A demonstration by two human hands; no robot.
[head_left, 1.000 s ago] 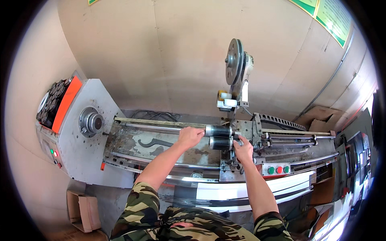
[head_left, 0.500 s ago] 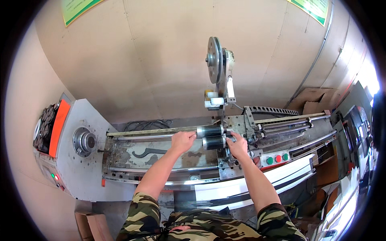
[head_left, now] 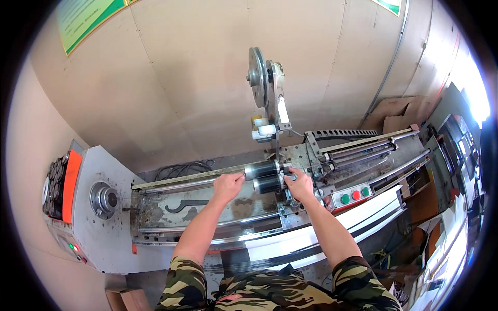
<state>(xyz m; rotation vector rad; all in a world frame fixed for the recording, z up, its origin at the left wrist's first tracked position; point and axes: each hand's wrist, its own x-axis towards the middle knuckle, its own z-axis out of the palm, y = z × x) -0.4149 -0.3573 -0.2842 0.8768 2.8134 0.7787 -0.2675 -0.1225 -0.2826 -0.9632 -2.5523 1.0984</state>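
Two short dark rollers with silver ends, an upper roller (head_left: 262, 169) and a lower roller (head_left: 267, 184), lie side by side on the machine's carriage. At their left ends is my left hand (head_left: 228, 187), closed, its fingertips pinched beside the upper roller's silver end. Whatever lies between those fingertips is too small to tell. My right hand (head_left: 300, 186) is at the rollers' right ends, thumb and forefinger bent around small metal parts there; exactly what they grip is hidden. A dark hook spanner (head_left: 187, 205) rests on the machine bed, left of my left forearm.
A grey headstock with a round chuck (head_left: 105, 200) stands at the left. A pulley wheel (head_left: 258, 78) rises on an arm behind the rollers. Right of my right hand is a button box (head_left: 355, 195) with green and red buttons. White strips (head_left: 282, 244) lie along the front edge.
My view has turned slightly, so the machine sits a little further left in the picture. Both hands keep their places at the rollers' ends; nothing was visibly taken or let go.
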